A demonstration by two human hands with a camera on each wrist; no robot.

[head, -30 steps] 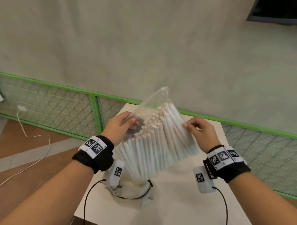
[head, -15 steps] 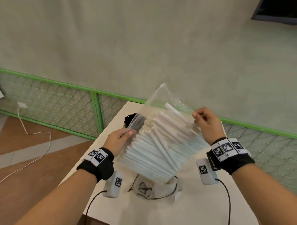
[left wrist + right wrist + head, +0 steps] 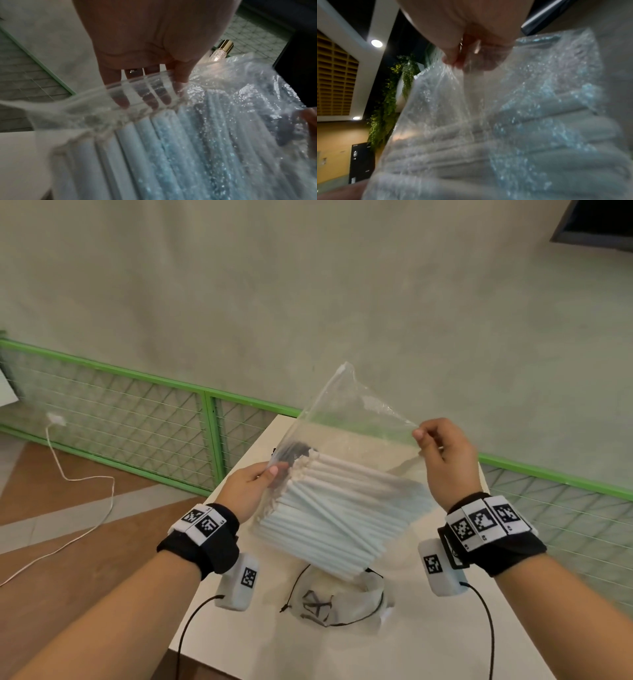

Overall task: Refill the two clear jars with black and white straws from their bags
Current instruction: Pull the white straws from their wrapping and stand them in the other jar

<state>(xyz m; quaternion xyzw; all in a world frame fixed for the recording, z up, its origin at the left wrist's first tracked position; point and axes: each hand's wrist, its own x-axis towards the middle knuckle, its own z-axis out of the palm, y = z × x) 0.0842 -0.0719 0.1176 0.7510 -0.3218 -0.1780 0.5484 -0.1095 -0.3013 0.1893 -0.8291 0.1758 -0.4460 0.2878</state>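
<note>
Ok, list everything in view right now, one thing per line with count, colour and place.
plastic bag: one, clear, held up over the table between both hands.
white straws: many, white, inside the bag, lying tilted.
black straws: a dark bunch, behind the bag near the left hand; container hidden.
drawstring pouch: one, white with black cord, on the table under the bag.
table: one, white, beside the railing.
railing: one, green with wire mesh, along the wall.
cable: one, white, on the floor at left.
left hand: pinches the bag's left edge.
right hand: pinches the bag's right edge.
</note>
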